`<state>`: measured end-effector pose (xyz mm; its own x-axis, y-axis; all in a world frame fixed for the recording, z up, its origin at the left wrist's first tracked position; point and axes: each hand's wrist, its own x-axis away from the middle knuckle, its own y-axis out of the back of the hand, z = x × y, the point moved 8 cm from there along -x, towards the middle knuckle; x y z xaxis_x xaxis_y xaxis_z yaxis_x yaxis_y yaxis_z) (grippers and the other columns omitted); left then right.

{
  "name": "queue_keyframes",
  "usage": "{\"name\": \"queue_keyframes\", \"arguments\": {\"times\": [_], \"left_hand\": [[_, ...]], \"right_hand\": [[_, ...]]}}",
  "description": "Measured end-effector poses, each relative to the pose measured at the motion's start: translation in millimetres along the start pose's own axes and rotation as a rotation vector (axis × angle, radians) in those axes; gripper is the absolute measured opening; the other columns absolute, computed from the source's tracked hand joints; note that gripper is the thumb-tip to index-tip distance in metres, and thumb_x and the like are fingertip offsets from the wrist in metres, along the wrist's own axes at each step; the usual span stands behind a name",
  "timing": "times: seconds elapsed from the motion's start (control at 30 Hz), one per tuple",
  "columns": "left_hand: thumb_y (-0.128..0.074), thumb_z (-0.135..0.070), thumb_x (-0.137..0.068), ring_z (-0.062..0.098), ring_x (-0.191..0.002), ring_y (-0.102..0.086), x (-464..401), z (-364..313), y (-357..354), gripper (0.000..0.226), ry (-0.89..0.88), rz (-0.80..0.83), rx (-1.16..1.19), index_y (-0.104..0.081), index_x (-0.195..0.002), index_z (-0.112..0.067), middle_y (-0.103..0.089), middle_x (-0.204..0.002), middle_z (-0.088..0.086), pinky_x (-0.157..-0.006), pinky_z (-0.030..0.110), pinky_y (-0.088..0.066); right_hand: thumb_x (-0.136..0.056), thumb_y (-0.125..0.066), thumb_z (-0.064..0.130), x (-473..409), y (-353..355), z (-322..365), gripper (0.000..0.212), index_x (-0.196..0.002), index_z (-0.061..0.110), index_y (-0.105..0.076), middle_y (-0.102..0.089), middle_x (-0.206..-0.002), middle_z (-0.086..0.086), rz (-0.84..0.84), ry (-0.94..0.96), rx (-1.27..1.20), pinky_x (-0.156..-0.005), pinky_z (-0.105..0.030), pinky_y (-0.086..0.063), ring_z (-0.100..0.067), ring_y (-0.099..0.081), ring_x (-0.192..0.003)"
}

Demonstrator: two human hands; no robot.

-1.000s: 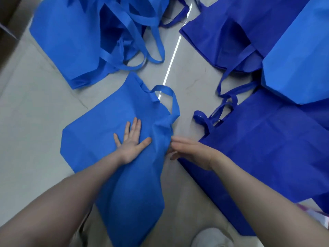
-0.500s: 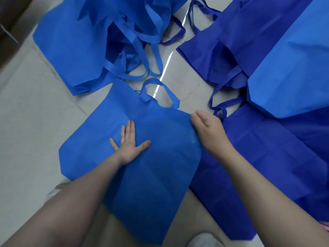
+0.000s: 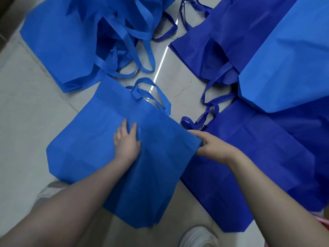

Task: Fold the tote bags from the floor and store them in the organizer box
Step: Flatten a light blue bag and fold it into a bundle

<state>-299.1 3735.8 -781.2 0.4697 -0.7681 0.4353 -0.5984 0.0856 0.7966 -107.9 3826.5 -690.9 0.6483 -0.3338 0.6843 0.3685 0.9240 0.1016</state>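
I see the blue tote bag (image 3: pixel 99 148) lying flat on the floor (image 3: pixel 23 107), with my left hand (image 3: pixel 126 140) pressing on it, fingers straight and a little apart, and my right hand (image 3: pixel 211 147) pinching its right edge. A dark blue bag (image 3: pixel 258 157) lies just beside that edge, and a pile of blue bags (image 3: pixel 71 41) sits past the top. Bare floor shows on the left, and a white shoe (image 3: pixel 197 237) is near the bottom.

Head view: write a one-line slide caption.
Left hand presses a blue tote bag flat on the floor while the right hand grips its side edge.
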Motion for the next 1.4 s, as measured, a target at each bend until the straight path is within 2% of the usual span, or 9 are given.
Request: {"name": "queue_keyframes", "arguments": {"times": [0.1, 0.33, 0.53, 0.67, 0.77, 0.93, 1.03, 1.2, 1.4], "left_hand": [[-0.044, -0.025, -0.098, 0.026, -0.139, -0.024, 24.2, -28.2, -7.9, 0.048, -0.115, 0.051, 0.351, -0.035, -0.143, -0.01, -0.028, -0.151, 0.009, -0.113, 0.03, -0.015], [-0.037, -0.063, -0.088, 0.008, -0.139, 0.027, 41.0, -20.5, -57.6, 0.087, 0.003, 0.354, 0.106, 0.015, -0.148, -0.027, 0.03, -0.151, -0.009, -0.11, 0.047, 0.018], [-0.044, -0.062, -0.087, 0.009, -0.14, 0.025, 41.3, -24.2, -51.6, 0.092, -0.005, 0.374, 0.134, 0.014, -0.148, -0.026, 0.029, -0.152, -0.009, -0.11, 0.046, 0.018], [-0.036, -0.068, -0.073, 0.001, -0.14, -0.006, 48.5, -64.9, 3.5, 0.096, -0.122, 0.273, 0.527, -0.011, -0.149, -0.016, -0.009, -0.157, -0.004, -0.119, 0.035, -0.004], [-0.055, -0.067, -0.06, 0.003, -0.14, -0.019, 72.2, -109.0, 33.4, 0.11, -0.265, 0.184, 0.479, -0.011, -0.15, -0.02, -0.02, -0.153, -0.01, -0.114, 0.028, -0.022], [-0.054, -0.008, -0.085, 0.019, -0.127, -0.038, 72.5, -116.3, 42.1, 0.083, -0.265, 0.081, 0.331, -0.004, -0.15, -0.017, -0.031, -0.149, 0.003, -0.09, 0.018, -0.033], [-0.042, -0.001, -0.088, 0.024, -0.116, -0.047, 67.7, -108.4, 35.0, 0.074, -0.277, 0.151, 0.211, -0.005, -0.15, -0.015, -0.04, -0.141, 0.01, -0.078, 0.014, -0.029], [-0.038, 0.0, -0.091, 0.023, -0.128, -0.04, 67.1, -107.8, 14.2, 0.069, -0.337, 0.376, 0.095, -0.008, -0.151, -0.017, -0.034, -0.147, 0.008, -0.095, 0.023, -0.033], [-0.049, -0.011, -0.09, 0.021, -0.124, -0.043, 52.8, -118.5, 25.9, 0.071, -0.329, 0.263, 0.097, -0.009, -0.15, -0.017, -0.033, -0.147, 0.005, -0.088, 0.027, -0.039]], "right_hand": [[-0.087, -0.049, -0.001, -12.2, 7.3, -9.5, 0.018, -0.086, 0.01, -0.063, -0.067, -0.079, 0.004, -0.249, -0.018, 0.199, -0.074, -0.036, -0.051, -0.01, -0.061, -0.071], [-0.087, -0.061, 0.014, 6.5, 52.8, 26.0, 0.004, -0.084, 0.016, -0.062, -0.056, -0.07, 0.012, -0.639, 0.193, 0.578, -0.065, -0.032, -0.042, -0.018, -0.05, -0.077], [-0.094, -0.053, 0.006, -1.2, 27.4, 7.7, 0.017, -0.091, 0.017, -0.066, -0.068, -0.094, 0.003, -0.232, 0.14, -0.02, -0.081, -0.017, -0.047, -0.004, -0.062, -0.089], [-0.093, -0.056, 0.022, -9.8, 38.1, 6.9, 0.024, -0.072, 0.009, -0.057, -0.048, -0.062, 0.001, -0.523, 0.113, 0.103, -0.06, -0.03, -0.034, -0.008, -0.04, -0.06], [-0.089, -0.06, 0.026, -13.6, 27.4, 27.4, 0.037, -0.061, 0.006, -0.046, -0.035, -0.054, 0.005, -0.626, 0.155, 0.081, -0.051, -0.026, -0.026, -0.006, -0.03, -0.051], [-0.086, -0.066, 0.024, -10.4, 26.1, 30.8, 0.034, -0.058, 0.018, -0.048, -0.033, -0.045, 0.014, -0.636, 0.163, -0.139, -0.052, -0.026, -0.025, -0.005, -0.028, -0.049], [-0.087, -0.065, 0.017, -6.0, 32.9, 20.6, 0.022, -0.067, 0.016, -0.056, -0.042, -0.054, 0.008, -0.583, 0.166, -0.221, -0.055, -0.026, -0.029, -0.008, -0.035, -0.055], [-0.087, -0.064, 0.011, -1.0, 47.9, 20.0, 0.015, -0.072, 0.011, -0.06, -0.046, -0.067, -0.009, -0.541, 0.173, -0.081, -0.056, -0.021, -0.032, -0.014, -0.038, -0.063], [-0.093, -0.056, 0.023, -5.9, 59.7, 14.3, 0.013, -0.102, 0.022, -0.065, -0.05, -0.099, 0.01, -0.705, 0.155, -0.004, -0.082, -0.027, -0.046, 0.003, -0.049, -0.088]]}}
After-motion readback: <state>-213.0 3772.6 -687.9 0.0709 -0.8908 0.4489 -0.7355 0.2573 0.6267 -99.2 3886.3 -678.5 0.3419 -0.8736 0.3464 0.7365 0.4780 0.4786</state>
